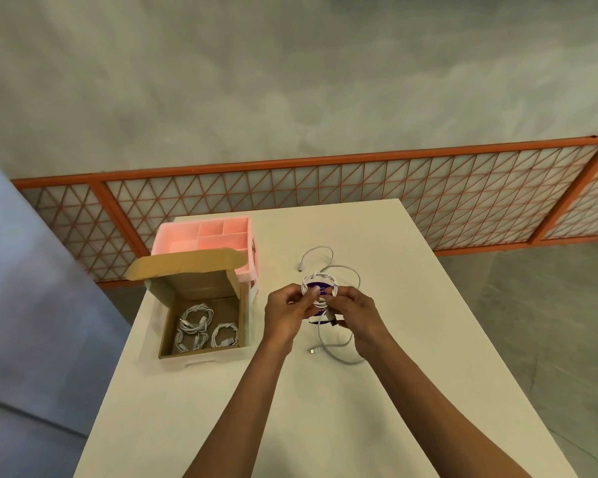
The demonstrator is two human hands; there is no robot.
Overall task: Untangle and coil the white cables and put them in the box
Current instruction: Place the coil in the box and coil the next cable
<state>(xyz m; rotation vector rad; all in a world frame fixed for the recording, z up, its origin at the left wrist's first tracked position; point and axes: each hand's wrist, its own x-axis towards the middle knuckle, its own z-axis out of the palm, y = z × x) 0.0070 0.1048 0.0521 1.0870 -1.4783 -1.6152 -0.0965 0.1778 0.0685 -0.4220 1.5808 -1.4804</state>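
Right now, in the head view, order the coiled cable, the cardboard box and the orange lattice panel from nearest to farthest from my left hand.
1. The coiled cable: pinched by the left hand itself, at its fingertips.
2. The cardboard box: on the table, just to the hand's left.
3. The orange lattice panel: beyond the table's far edge.

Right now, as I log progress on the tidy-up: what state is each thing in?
Cardboard box: open, flap up.
Cables in box: coiled.
Cable in hands: partly coiled, ends loose on the table.
Left hand: pinches the coil.
Right hand: pinches the coil.
Pink organiser: open-topped, behind the box.
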